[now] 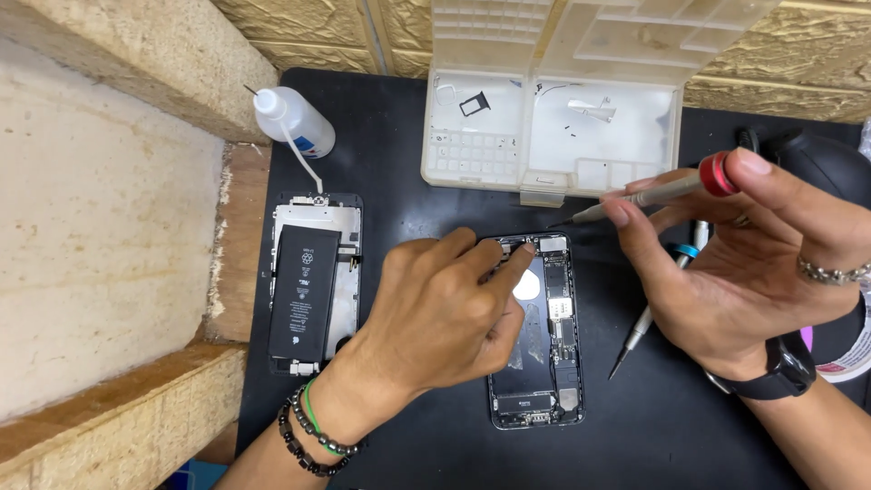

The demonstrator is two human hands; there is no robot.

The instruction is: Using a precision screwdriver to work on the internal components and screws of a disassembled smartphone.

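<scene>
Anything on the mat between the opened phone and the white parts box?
Head view: only bare black mat between the opened phone and the parts box, apart from the tip of the screwdriver in the right hand.

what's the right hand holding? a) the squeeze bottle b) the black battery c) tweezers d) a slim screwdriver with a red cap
d: the right hand pinches a slim grey screwdriver with a red cap, its tip aimed at the top of the opened phone, where the left hand rests.

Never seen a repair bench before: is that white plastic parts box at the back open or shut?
Open. The white parts box has its lid swung up and back against the wall, and its compartments show a small tray and some tiny parts.
</scene>
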